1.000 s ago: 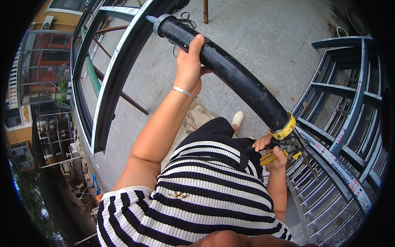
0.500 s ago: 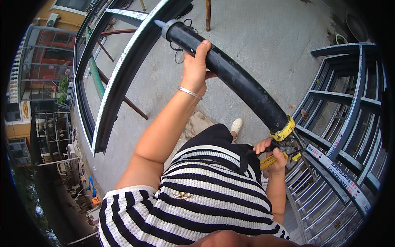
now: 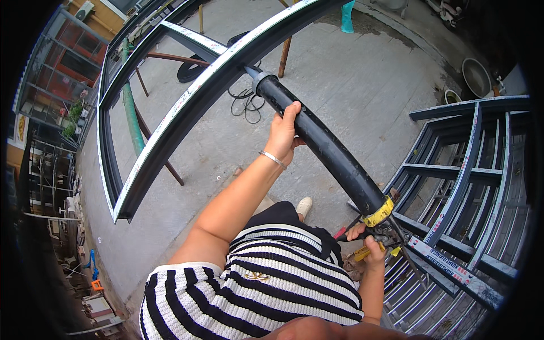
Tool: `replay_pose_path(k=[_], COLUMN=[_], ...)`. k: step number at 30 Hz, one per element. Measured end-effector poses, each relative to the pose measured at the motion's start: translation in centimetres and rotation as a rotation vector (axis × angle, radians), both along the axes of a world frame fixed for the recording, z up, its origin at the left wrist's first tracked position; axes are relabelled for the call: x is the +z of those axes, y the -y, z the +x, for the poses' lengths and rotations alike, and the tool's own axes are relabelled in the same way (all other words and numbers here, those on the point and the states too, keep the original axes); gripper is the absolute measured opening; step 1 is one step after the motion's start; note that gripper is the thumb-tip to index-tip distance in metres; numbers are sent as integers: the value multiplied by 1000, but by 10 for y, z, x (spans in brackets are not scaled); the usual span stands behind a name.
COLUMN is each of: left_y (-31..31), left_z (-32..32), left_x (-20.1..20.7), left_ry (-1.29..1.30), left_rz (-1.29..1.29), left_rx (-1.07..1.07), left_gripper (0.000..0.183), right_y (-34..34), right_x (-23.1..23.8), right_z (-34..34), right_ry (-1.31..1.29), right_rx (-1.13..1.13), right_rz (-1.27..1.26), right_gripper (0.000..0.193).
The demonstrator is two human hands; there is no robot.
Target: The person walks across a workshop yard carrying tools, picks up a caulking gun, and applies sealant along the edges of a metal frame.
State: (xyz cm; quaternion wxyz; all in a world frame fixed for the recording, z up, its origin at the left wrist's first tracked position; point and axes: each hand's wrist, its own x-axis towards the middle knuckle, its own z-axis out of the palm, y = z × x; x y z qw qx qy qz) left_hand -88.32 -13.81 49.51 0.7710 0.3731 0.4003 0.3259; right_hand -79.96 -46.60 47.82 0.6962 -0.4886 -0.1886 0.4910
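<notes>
A long black caulking gun [image 3: 334,153] runs slantwise across the view, with a yellow collar at its rear. My left hand [image 3: 285,134] is closed around the barrel near its front, thumb on top. At the rear, my right hand [image 3: 365,243] grips the handle and trigger, partly hidden by the mechanism. The gun's grey nozzle [image 3: 253,72] points at the inner side of a dark window frame [image 3: 187,102] with white protective film along its edge. The tip is at or very near the frame; whether it touches, I cannot tell.
The frame rests on a green pole [image 3: 133,113] and brown metal legs [image 3: 285,56]. Black cord [image 3: 246,105] lies on the concrete floor beneath the nozzle. More frames [image 3: 453,175] are stacked at the right. A round basin [image 3: 476,78] stands at the far right.
The view has shifted. The gun and both hands now sit lower in it, and the nozzle has moved from overlapping the frame's filmed edge to beside its dark inner side. Both grips are unchanged.
</notes>
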Motion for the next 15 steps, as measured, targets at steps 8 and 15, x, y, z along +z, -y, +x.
replay_pose_path(k=[8, 15], left_y=[-1, -3], left_z=[13, 10], left_x=[34, 59], left_ry=[261, 472], left_rz=[-122, -248], left_rx=[52, 80], left_gripper=[45, 39], right_y=[-12, -28], right_x=[93, 163], right_z=[41, 55], right_ry=[284, 610], right_rx=[31, 65], right_rz=[-128, -193], right_gripper=[39, 41])
